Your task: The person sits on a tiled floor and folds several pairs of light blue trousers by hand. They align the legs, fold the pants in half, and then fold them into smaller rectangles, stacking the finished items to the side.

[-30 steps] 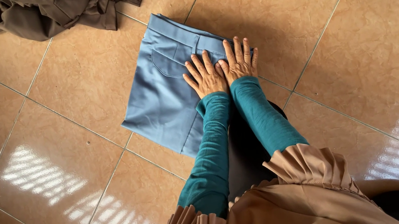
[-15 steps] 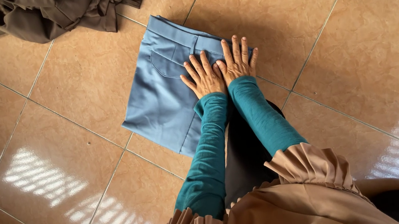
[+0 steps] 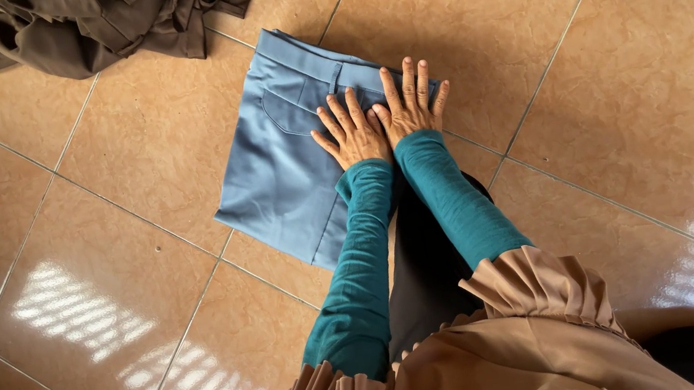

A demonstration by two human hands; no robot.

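While folded into a compact rectangle, blue-grey trousers (image 3: 289, 172) lie flat, waistband and pocket seam visible; left hand (image 3: 348, 130) and right hand (image 3: 409, 108) press it, fingers spread.

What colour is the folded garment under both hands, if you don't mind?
The folded garment is light blue-grey, plain, seen in the head view.

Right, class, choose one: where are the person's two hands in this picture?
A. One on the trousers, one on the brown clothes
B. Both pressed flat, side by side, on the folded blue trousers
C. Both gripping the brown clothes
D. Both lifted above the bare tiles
B: the left hand and the right hand lie flat with fingers spread, side by side on the folded blue trousers, while the brown clothes lie untouched farther off.
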